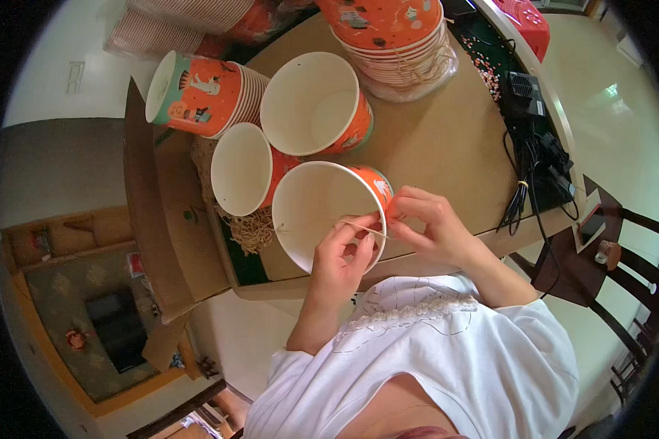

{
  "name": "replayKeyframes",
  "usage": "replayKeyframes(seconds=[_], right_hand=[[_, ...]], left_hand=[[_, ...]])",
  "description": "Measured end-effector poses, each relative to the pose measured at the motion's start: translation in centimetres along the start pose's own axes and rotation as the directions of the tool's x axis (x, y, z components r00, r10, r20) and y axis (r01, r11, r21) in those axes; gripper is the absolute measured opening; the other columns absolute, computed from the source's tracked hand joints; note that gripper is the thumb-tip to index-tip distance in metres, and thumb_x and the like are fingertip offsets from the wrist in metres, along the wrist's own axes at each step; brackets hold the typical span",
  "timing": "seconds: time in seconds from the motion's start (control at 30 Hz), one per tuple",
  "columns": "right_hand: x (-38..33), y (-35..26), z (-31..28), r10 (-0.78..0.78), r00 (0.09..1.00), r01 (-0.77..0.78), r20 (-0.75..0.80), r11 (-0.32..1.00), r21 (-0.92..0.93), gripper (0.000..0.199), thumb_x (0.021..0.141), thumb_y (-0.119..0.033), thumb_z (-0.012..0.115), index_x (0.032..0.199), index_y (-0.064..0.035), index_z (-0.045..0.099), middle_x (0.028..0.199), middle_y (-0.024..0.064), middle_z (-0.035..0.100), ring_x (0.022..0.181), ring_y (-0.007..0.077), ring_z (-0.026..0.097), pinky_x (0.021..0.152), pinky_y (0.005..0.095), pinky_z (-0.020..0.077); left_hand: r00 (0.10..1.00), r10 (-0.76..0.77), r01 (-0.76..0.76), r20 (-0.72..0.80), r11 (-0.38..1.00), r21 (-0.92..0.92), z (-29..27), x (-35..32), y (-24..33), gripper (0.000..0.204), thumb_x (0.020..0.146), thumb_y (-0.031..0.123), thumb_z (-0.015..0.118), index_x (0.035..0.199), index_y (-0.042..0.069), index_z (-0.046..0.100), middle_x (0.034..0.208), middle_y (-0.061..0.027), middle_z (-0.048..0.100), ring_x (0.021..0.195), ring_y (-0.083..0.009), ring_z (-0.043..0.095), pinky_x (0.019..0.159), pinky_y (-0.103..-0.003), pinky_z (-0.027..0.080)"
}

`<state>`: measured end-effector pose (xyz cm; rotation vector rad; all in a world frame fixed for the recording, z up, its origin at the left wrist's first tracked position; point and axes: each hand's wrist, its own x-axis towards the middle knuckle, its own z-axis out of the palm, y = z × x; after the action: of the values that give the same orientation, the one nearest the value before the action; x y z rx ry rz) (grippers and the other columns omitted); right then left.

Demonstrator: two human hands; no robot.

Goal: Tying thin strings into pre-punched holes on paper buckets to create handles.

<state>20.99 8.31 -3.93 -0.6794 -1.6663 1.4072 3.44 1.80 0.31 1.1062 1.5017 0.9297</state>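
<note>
A paper bucket (307, 201), white inside and orange with printed figures outside, is tipped so its mouth faces me at the table's near edge. My left hand (340, 256) reaches inside its rim, fingers pinched on a thin beige cord (370, 230). The cord crosses the rim toward my right hand (436, 223). That hand is closed at the bucket's outer wall, thumb and fingertips together where the cord ends from view. Its exact grip is partly hidden. Two similar buckets, a larger one (307, 102) and a smaller one (241, 168), lie just beyond.
A nested bucket stack (205, 95) lies at the far left, and another stack (395, 44) with cords stands at the back. Tangled cord (252, 230) sits beside an open cardboard box (176, 219). Black cables and adapters (527, 161) occupy the table's right side.
</note>
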Motion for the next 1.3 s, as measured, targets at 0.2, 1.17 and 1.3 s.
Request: replayKeyframes(seconds=[0.2, 1.17, 1.3], right_hand=[[0.3, -0.1, -0.5, -0.008, 0.997, 0.017, 0.07, 0.991, -0.132, 0.012, 0.083, -0.005, 0.062, 0.095, -0.0003, 0.061, 0.085, 0.0122, 0.058, 0.079, 0.028, 0.058, 0.068, 0.0366, 0.0483], [-0.2, -3.1, -1.7, 0.277, 0.949, -0.29, 0.148, 0.954, 0.078, 0.008, 0.088, -0.003, 0.061, 0.095, 0.0007, 0.062, 0.08, 0.0069, 0.065, 0.076, 0.0141, 0.061, 0.068, 0.0278, 0.048], [-0.3, -3.5, -1.8, 0.271, 0.935, -0.294, 0.227, 0.953, 0.075, 0.01, 0.09, -0.009, 0.063, 0.092, 0.001, 0.062, 0.078, 0.0045, 0.063, 0.074, 0.0113, 0.058, 0.067, 0.0263, 0.0469]], left_hand=[[0.945, 0.325, -0.275, -0.029, 0.84, 0.467, 1.1, 0.5, 0.8, 0.016, 0.086, -0.001, 0.06, 0.101, 0.002, 0.065, 0.088, -0.0116, 0.065, 0.076, -0.0232, 0.065, 0.063, -0.031, 0.051], [0.836, 0.544, -0.541, 0.069, 0.797, 0.267, 0.5, 0.5, 1.6, 0.029, 0.076, -0.004, 0.07, 0.103, 0.006, 0.069, 0.1, -0.0089, 0.063, 0.089, -0.0191, 0.062, 0.073, -0.029, 0.051], [0.826, 0.556, -0.563, 0.091, 0.808, 0.174, 0.4, 0.8, 1.6, 0.024, 0.077, -0.003, 0.07, 0.1, 0.005, 0.07, 0.094, -0.0066, 0.062, 0.08, -0.0175, 0.062, 0.065, -0.028, 0.051]])
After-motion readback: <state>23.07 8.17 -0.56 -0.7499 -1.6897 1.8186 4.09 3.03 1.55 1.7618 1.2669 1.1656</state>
